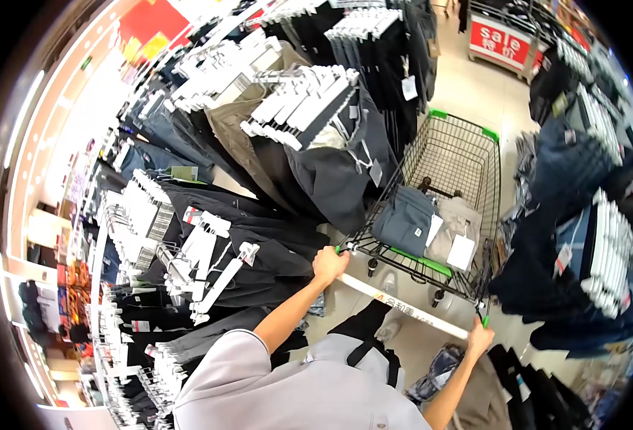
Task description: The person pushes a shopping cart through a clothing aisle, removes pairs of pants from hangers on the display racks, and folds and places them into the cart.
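Note:
Both of my hands grip the handle of a shopping cart (488, 172), one at each end of its white bar (402, 307). My left hand (329, 266) is wrapped round the left end, beside a green fitting. At the right end my right hand (480, 338) is closed round the bar, below another green fitting. Inside the wire cart, close to the handle, lie folded dark blue-grey trousers (404, 218) and folded beige trousers (457, 222) side by side. White tags hang on both pairs.
Racks of dark trousers (259, 236) on white hangers (298, 107) crowd the left, close to the cart. More jeans (571, 168) hang along the right. A red sale sign (499, 44) stands beyond the cart, and tiled floor (452, 89) runs up the aisle.

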The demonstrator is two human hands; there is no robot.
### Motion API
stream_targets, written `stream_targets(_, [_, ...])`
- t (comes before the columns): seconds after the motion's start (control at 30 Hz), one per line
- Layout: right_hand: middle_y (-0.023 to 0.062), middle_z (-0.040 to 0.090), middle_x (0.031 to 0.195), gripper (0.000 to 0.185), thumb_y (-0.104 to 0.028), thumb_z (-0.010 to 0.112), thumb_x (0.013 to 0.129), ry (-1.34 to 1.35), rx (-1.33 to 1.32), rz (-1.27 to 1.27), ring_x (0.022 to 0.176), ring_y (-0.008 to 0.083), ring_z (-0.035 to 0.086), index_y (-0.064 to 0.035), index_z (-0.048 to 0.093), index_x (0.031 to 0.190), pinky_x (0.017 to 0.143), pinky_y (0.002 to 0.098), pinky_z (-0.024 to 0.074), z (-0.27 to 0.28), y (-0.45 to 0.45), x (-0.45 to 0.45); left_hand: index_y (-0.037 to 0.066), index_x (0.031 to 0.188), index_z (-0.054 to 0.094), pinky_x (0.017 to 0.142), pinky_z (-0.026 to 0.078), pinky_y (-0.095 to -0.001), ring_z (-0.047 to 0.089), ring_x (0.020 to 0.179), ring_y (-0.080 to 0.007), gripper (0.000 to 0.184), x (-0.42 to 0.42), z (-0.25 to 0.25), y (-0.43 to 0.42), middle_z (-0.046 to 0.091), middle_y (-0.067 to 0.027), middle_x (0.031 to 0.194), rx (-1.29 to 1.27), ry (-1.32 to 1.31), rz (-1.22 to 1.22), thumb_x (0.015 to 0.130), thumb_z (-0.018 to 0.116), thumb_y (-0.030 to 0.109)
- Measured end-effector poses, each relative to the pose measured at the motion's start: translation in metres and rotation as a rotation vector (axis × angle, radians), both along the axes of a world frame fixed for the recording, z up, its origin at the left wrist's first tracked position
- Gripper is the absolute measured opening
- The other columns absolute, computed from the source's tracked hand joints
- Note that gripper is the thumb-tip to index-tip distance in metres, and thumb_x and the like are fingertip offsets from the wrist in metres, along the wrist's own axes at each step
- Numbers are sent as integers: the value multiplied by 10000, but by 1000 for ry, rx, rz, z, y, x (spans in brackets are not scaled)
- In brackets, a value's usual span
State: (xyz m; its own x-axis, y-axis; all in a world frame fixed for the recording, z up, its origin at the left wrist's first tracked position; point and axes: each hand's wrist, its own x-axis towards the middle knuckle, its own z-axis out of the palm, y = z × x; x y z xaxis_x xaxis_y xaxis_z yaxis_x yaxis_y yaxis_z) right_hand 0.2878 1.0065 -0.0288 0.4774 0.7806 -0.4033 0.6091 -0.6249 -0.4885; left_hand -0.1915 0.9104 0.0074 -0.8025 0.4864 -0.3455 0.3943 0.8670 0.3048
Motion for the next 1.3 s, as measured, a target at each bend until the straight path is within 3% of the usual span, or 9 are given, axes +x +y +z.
stream_targets(0.13, [338, 728, 888, 488, -329, 771, 782, 0, 32, -11, 885, 450, 708, 139, 727, 912, 882, 539, 513, -9, 33, -7, -7, 965, 786, 884, 586, -509, 742, 946, -453, 480, -11, 5, 35, 761, -266, 942, 67, -22, 18, 858, 727, 458])
stream_targets(0.23, [135, 634, 597, 364, -258, 756, 772, 55, 101, -17, 576, 236, 624, 103, 710, 753, 592, 435, 486, -17, 52, -8, -2, 949, 789, 865, 590, -511, 744, 911, -456, 476, -14, 3, 53, 756, -268, 898, 89, -30, 28, 863, 719, 461])
stream_targets(0.37, [100, 588, 574, 309, -234, 743, 782, 108, 72, -25, 541, 215, 598, 59, 685, 703, 535, 397, 449, -21, 78, -5, 10, 946, 792, 868, 587, -515, 743, 908, -460, 480, -18, 5, 75, 756, -271, 904, 88, -68, 25, 873, 706, 477])
stream_targets(0.6, [105, 623, 633, 273, -213, 741, 801, 150, -61, 60, 550, 230, 607, 44, 664, 748, 490, 400, 442, -28, 107, 8, 16, 974, 777, 884, 577, -526, 732, 936, -468, 493, -13, 2, 91, 754, -273, 939, 71, -102, 68, 876, 697, 492])
stream_targets(0.8, [141, 649, 734, 336, -245, 756, 812, 131, -293, 115, 551, 274, 633, 78, 666, 819, 532, 448, 605, -5, 119, 6, 11, 980, 768, 887, 583, -525, 737, 966, -452, 492, -11, 2, 92, 759, -267, 968, 37, -55, 60, 861, 718, 486])
stream_targets(1.0, [182, 756, 763, 569, -490, 769, 839, -302, -742, 759, 616, 267, 751, 78, 755, 857, 653, 391, 635, 31, 164, 18, -18, 1034, 737, 892, 590, -525, 738, 997, -443, 492, -26, -7, 84, 757, -272, 1017, -56, -126, -86, 860, 752, 442])
stream_targets(1.1, [198, 775, 843, 567, -543, 720, 886, -353, -383, 977, 937, 381, 762, 19, 791, 916, 887, 485, 580, 29, 219, 8, -47, 1193, 621, 952, 567, -522, 698, 1095, -471, 612, -37, -12, 73, 712, -316, 1138, -85, -182, -174, 878, 749, 462])
stream_targets(1.2, [215, 754, 897, 369, -363, 737, 937, -44, 52, 965, 898, 440, 723, 5, 706, 959, 797, 522, 556, 102, 263, -74, -54, 1258, 549, 1015, 537, -512, 645, 1210, -466, 667, -61, -6, 74, 633, -343, 1294, -104, -241, -313, 878, 771, 448])
stream_targets(1.3, [243, 745, 987, 423, -347, 761, 891, 4, 241, 1265, 928, 428, 721, 22, 708, 1093, 811, 484, 564, 91, 308, -111, -34, 1195, 554, 872, 558, -462, 670, 991, -397, 575, -71, 34, 95, 650, -245, 1132, 415, -44, -129, 841, 820, 333])
